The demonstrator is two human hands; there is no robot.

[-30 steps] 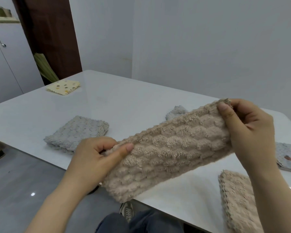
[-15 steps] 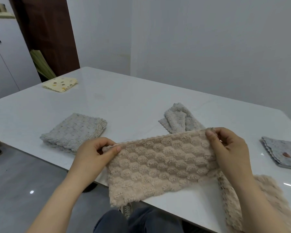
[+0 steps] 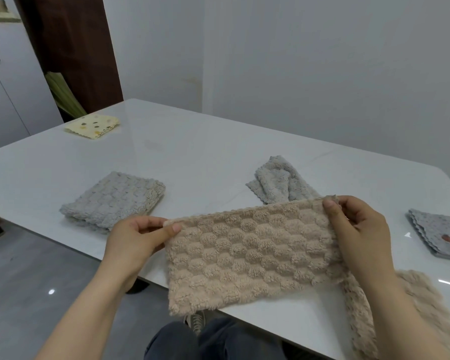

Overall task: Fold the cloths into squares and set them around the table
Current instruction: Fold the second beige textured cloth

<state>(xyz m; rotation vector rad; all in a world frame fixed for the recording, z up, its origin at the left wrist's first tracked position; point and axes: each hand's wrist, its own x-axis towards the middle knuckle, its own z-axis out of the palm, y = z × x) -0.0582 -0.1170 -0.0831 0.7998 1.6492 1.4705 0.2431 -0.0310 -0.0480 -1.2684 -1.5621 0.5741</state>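
A beige fluffy cloth [image 3: 247, 255], folded into a long strip, hangs over the near edge of the white table [image 3: 192, 157]. My left hand [image 3: 138, 242] pinches its upper left corner. My right hand [image 3: 359, 229] pinches its upper right corner. A folded grey fluffy cloth [image 3: 115, 198] lies on the left of the table. An unfolded grey cloth [image 3: 278, 180] lies crumpled behind the beige one. A folded yellow dotted cloth [image 3: 92, 126] sits at the far left corner. A folded grey printed cloth [image 3: 439, 232] lies at the right edge.
Another beige fluffy cloth [image 3: 411, 313] lies on the table under my right forearm. Walls stand close behind the table. A white cabinet [image 3: 8, 81] and a dark door [image 3: 73, 48] are at the far left. My legs [image 3: 213, 341] show below the table edge.
Both hands have lowered the beige strip from a tilted hold in the air until it is level at the table's near edge. The camera has tipped up a little.
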